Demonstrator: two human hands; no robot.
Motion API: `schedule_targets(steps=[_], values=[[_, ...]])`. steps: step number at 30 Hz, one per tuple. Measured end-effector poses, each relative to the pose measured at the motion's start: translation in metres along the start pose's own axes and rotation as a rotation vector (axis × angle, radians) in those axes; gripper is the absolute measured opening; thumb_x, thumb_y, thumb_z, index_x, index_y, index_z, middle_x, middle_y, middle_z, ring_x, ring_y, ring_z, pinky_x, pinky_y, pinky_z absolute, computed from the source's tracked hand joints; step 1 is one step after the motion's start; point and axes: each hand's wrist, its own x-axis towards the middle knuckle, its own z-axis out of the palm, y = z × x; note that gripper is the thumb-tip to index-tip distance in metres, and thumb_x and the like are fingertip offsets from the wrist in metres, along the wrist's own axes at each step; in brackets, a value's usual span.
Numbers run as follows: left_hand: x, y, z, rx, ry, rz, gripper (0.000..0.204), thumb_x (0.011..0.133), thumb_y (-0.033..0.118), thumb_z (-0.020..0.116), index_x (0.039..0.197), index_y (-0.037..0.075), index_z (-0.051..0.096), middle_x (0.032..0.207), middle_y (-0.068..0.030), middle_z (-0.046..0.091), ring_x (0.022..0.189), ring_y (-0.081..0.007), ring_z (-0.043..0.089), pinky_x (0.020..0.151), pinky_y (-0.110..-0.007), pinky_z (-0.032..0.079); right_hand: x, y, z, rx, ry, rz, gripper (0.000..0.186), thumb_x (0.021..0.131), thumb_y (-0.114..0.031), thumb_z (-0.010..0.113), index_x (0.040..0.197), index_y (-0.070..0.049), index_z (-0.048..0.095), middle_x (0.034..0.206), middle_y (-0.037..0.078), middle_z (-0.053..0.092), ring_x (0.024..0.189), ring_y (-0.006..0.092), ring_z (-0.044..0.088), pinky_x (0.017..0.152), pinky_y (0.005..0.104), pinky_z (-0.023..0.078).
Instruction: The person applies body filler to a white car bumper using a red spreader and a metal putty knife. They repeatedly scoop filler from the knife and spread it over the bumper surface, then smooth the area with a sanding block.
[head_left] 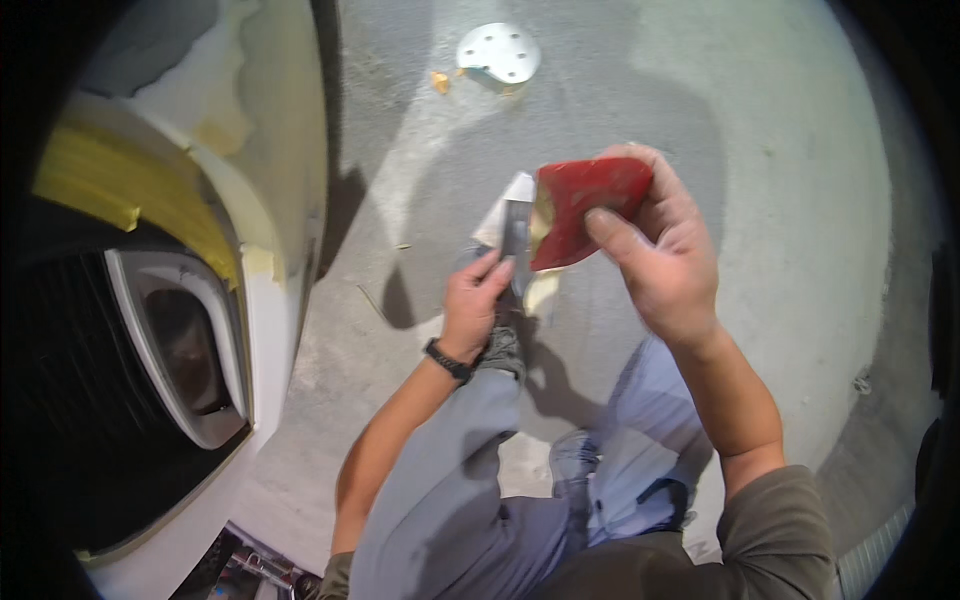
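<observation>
In my right hand [668, 255] is a red flat filler spreader [590, 205], thumb on its face and fingers behind it. Yellowish paste coats the spreader's left edge. My left hand [478, 300], below and left of it, is closed on a dark, narrow putty knife [515, 235] that points up. The knife's blade is close to the spreader's coated edge; I cannot tell whether they touch. Partly behind the knife shows a white piece [510, 192], its kind unclear. A pale yellow patch [543, 290] appears just right of the knife's lower part.
A car body panel [285, 150] with patchy filler and yellow masking tape [140, 190] stands on the left, beside a dark window or opening. A white sanding disc [498, 52] with holes lies on the concrete floor [800, 200], near small orange scraps [440, 82]. My legs are below.
</observation>
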Motion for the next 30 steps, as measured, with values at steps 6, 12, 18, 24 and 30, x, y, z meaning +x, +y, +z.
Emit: schedule_targets(steps=[6,12,18,24,30], values=[[-0.011,0.065,0.035,-0.509,-0.282,-0.002,0.041,0.110,0.006,0.059,0.149,-0.007,0.058,0.135,-0.0127,0.072,0.119,-0.0158,0.069,0.105,-0.030,0.053,0.005,-0.021,-0.047,0.182,0.061,-0.094,0.059,0.106,-0.002,0.054,0.161,0.002,0.033,0.138,0.011,0.058,0.125,0.0195,0.060,0.105,0.0381,0.054],[-0.024,0.102,0.070,-0.533,-0.395,-0.033,0.041,0.110,0.008,0.061,0.149,-0.007,0.058,0.137,-0.0135,0.072,0.121,-0.0165,0.069,0.107,-0.031,0.054,0.010,-0.034,-0.036,0.225,0.013,-0.278,0.064,0.107,0.000,0.050,0.166,0.003,0.024,0.137,0.008,0.051,0.120,0.0194,0.057,0.104,0.0377,0.054],[-0.029,0.104,0.074,-0.602,-0.391,-0.053,0.042,0.110,0.008,0.061,0.149,-0.007,0.058,0.138,-0.0140,0.071,0.121,-0.0172,0.069,0.106,-0.031,0.055,-0.014,-0.005,-0.027,0.134,0.109,-0.272,0.073,0.102,0.003,0.062,0.166,0.000,0.028,0.135,0.007,0.053,0.116,0.0184,0.057,0.100,0.0330,0.050],[-0.025,0.106,0.067,-0.623,-0.358,0.041,0.042,0.111,0.009,0.059,0.150,-0.007,0.057,0.139,-0.0153,0.071,0.122,-0.0192,0.070,0.107,-0.033,0.055,-0.054,0.022,-0.025,-0.179,0.074,-0.133,0.070,0.097,0.008,0.066,0.161,-0.001,0.039,0.132,0.007,0.055,0.120,0.0140,0.060,0.106,0.0299,0.050],[-0.028,0.099,0.077,-0.585,-0.359,0.047,0.041,0.111,0.009,0.061,0.148,-0.006,0.059,0.136,-0.0126,0.072,0.119,-0.0164,0.071,0.104,-0.031,0.056,-0.037,-0.030,-0.042,-0.570,0.165,-0.558,0.057,0.091,0.012,0.076,0.144,0.002,0.058,0.122,0.011,0.059,0.106,0.0182,0.066,0.091,0.0300,0.056]])
